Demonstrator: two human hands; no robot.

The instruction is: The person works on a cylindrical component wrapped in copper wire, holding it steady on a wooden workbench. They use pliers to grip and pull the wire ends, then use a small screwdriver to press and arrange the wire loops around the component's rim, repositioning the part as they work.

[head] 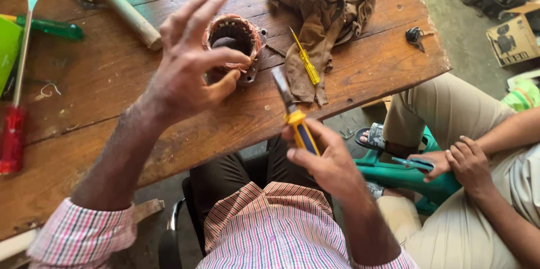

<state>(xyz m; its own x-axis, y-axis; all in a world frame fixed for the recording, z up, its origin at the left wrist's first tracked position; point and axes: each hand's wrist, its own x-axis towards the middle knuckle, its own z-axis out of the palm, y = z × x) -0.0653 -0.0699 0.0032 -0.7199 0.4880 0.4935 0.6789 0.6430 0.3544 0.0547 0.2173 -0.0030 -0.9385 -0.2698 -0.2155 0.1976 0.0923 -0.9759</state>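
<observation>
near the front edge of the wooden table point(84, 94) the left hand point(185, 69) hovers spread open, holding nothing, over the copper-wound stator point(233, 41) as if to steady it, while the right hand point(326, 159) is closed around a yellow-handled tool point(292, 112) angled toward it.

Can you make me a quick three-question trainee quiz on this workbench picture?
1. True or false: the right hand holds a tool with a yellow and blue handle.
2. What is the left hand nearest to? A) the copper-wound motor coil B) the brown rag C) the red screwdriver
3. Fill in: a small yellow screwdriver lies on the ____.

Key: 1 true. 2 A; the fingers are spread just over it, and contact cannot be told. 3 rag, on the wooden table.
</observation>
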